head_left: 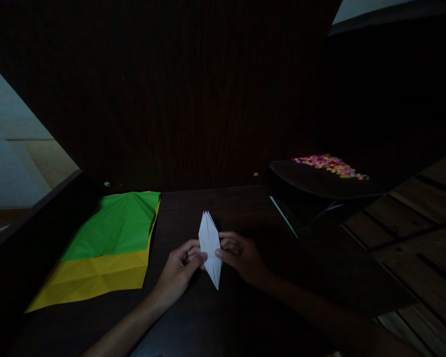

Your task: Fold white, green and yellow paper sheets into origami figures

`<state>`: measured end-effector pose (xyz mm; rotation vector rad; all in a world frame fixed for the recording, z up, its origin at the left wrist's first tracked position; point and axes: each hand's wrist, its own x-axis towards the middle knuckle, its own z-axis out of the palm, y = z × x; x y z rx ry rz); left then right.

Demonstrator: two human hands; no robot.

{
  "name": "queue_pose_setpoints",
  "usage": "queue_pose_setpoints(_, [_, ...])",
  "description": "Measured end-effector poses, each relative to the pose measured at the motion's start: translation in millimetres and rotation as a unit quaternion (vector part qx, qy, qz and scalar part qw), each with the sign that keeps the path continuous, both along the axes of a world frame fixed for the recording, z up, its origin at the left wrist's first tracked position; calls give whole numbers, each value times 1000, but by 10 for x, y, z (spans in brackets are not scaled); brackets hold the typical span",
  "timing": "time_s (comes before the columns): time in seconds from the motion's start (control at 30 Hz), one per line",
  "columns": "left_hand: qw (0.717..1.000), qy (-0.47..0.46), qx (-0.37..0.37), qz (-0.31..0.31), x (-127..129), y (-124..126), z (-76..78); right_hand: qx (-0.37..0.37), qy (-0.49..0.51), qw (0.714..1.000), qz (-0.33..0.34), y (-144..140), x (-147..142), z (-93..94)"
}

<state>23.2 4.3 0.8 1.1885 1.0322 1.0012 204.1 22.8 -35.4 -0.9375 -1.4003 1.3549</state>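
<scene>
A folded white paper (210,243), long and diamond-shaped with pointed ends and crease lines, is held between both hands above the dark tabletop. My left hand (184,260) grips its left edge, thumb on the front face and fingers curled behind. From the other side, my right hand (241,255) pinches the right edge the same way. The upper end shows several layered points; the lower end narrows to a single tip. Most fingertips behind the paper are hidden.
Creased green paper (113,225) lies over a yellow sheet (107,275) on the left. A thin pale strip (283,216) rests to the right. Small pink, red and yellow pieces (330,164) sit on a raised dark shelf (301,181). A dark wooden panel (193,109) rises behind.
</scene>
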Motion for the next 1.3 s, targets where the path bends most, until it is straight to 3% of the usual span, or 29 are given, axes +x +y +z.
queue_pose_setpoints(0.3, [998, -61, -2, -6, 0, -18, -89, -21, 29, 999, 0, -27, -21, 75])
queue_pose_setpoints(0.93, [999, -40, 29, -22, -44, -11, -73, -40, 42, 998, 4, -7, 5, 22])
queue_pose_setpoints(1.13, [993, -115, -28, -31, -88, 16, -165, -7, 54, 998, 32, 1, 24, 55])
queue_pose_setpoints(1.3, [988, -150, -36, -26, -83, 4, -133, 7, 54, 997, 45, -10, 26, 70])
